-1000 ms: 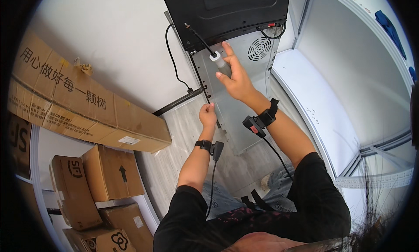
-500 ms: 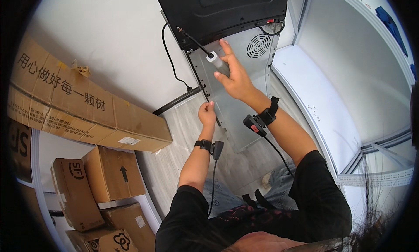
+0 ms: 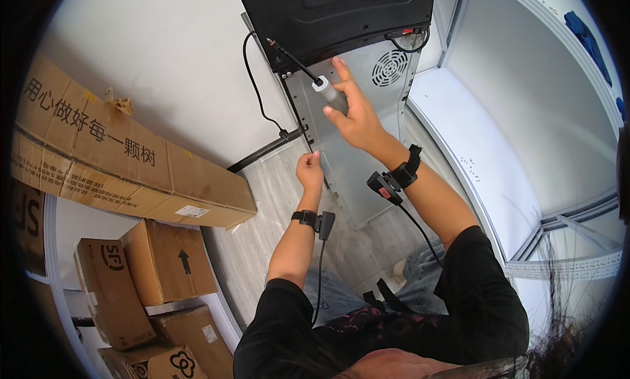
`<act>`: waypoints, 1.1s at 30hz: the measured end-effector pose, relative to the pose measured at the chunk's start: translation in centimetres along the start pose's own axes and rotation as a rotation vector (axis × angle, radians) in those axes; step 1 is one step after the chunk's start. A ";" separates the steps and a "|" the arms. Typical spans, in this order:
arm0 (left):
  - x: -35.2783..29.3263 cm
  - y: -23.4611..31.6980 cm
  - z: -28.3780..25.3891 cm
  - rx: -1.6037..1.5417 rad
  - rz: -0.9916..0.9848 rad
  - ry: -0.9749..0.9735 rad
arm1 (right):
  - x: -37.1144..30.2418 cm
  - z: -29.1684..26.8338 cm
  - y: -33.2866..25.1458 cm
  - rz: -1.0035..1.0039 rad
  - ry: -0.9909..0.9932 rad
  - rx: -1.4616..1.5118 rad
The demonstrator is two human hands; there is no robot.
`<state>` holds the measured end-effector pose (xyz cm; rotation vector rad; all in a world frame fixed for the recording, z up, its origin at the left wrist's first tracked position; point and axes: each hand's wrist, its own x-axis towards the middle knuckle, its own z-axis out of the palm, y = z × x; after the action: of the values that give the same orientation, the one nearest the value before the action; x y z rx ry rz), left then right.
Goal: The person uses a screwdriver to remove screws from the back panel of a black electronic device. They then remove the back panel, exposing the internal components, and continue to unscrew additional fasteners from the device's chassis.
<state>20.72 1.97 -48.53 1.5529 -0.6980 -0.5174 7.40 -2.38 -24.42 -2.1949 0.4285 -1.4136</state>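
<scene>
A screwdriver (image 3: 336, 102) with a translucent grey handle and a black shaft slants up to the left. Its tip meets the lower left corner of a black machine cover (image 3: 341, 24). Around the handle is my right hand (image 3: 359, 120), the thumb on one side and the other fingers behind, one finger stretched upward. Below the cover stands a grey metal panel (image 3: 367, 162) with a round vent. Beside that panel's left edge, my left hand (image 3: 310, 172) is closed, fingertips pinched together. Whatever it may hold is too small or hidden to name.
A black cable (image 3: 252, 84) hangs down left of the machine. A long cardboard carton (image 3: 138, 156) leans at the left, above several smaller boxes (image 3: 170, 261). To the right runs a white shelf ledge (image 3: 472, 149). Cables trail from both my wrist straps.
The view has shifted slightly, with the machine sitting a little farther right. Both hands keep nearly the same pose; the screwdriver stays at the cover's corner.
</scene>
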 end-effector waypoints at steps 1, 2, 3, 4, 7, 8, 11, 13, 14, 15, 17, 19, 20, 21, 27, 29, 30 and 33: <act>0.0 0.1 0.0 0.004 0.011 -0.004 | 0.0 -0.1 0.0 0.007 -0.004 -0.001; 0.0 0.1 0.0 0.008 0.022 -0.007 | -0.1 -0.1 0.0 0.013 -0.008 -0.001; 0.0 0.2 -0.1 0.011 0.032 -0.005 | -0.1 -0.2 0.0 0.036 -0.010 0.023; 0.1 0.2 0.0 0.016 0.036 -0.007 | -0.2 -0.3 -0.1 0.059 -0.013 0.046; 0.2 0.1 0.1 0.043 0.049 -0.016 | -1.3 -0.6 -0.5 0.088 0.058 0.010; 0.3 0.0 0.1 0.057 0.055 -0.024 | -2.1 -0.9 -0.9 0.092 0.096 -0.022; 0.5 -0.4 -0.2 0.068 0.071 -0.025 | -5.7 -1.8 -2.9 0.510 -0.008 0.088; 0.5 -0.3 -0.1 0.068 0.078 -0.025 | -8.0 -2.0 -3.9 0.491 0.049 0.041; 0.4 -0.2 0.0 0.069 0.077 -0.024 | -9.0 -2.0 -4.3 0.483 0.079 0.017; 0.4 -0.1 -0.3 0.074 0.074 -0.020 | -9.7 -2.1 -5.0 0.541 0.063 -0.004; 0.7 0.0 -0.5 0.112 0.069 -0.044 | -10.4 -2.5 -6.5 0.659 0.035 -0.053; 0.7 0.4 -0.9 0.161 0.092 -0.067 | -11.0 -2.3 -6.8 0.674 0.075 -0.015; 0.7 0.9 -1.1 0.188 0.117 -0.079 | -11.3 -2.2 -7.0 0.685 0.098 0.000; 0.9 1.0 -1.1 0.212 0.146 -0.085 | -11.3 -2.0 -7.1 0.671 0.115 -0.008; 1.0 1.3 -1.1 0.206 0.114 -0.090 | -10.4 -0.8 -7.3 0.614 0.174 -0.042; 1.0 1.5 -1.1 0.202 0.122 -0.095 | -10.2 -0.7 -7.5 0.620 0.177 -0.038; 1.0 1.4 -1.1 0.200 0.125 -0.097 | -10.2 -0.6 -7.5 0.611 0.176 -0.042; 1.1 1.4 -1.2 0.236 0.141 -0.091 | -10.2 -0.3 -7.3 0.590 0.177 -0.061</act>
<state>22.16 1.97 -46.93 1.6916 -0.9590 -0.4135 2.91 8.83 -27.95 -1.7713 1.0899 -1.2649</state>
